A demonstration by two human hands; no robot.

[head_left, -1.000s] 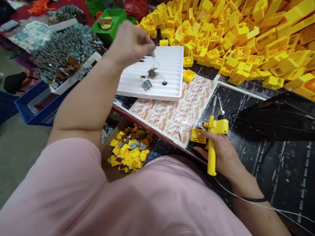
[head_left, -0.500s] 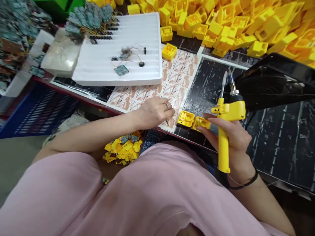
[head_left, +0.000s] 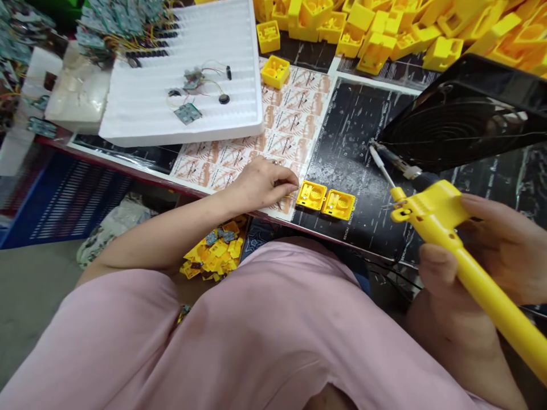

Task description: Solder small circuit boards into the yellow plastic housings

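My left hand (head_left: 267,182) rests low on the patterned sheet with thumb and fingertips pinched on thin wires (head_left: 290,196). What lies under the palm is hidden. Just right of those fingertips, two small open yellow plastic housings (head_left: 311,195) sit side by side, insides facing up. Wrapped around the handle of a yellow soldering gun (head_left: 444,210) is my right hand (head_left: 504,250), close to the camera. The gun's metal tip and thin feed tube point up and left, above the black mat, apart from the housings.
A white foam tray (head_left: 222,119) holds circuit boards with wired black discs. A black fan (head_left: 453,125) stands at right. Yellow housings (head_left: 376,51) are heaped along the back. More circuit boards (head_left: 115,25) pile up at left, above a blue crate (head_left: 81,193).
My right hand has left the right-hand housing and moved right, nearer the camera, tilting the soldering gun leftward. My left hand stays by the housings, fingertips now nearer them. The view has shifted.
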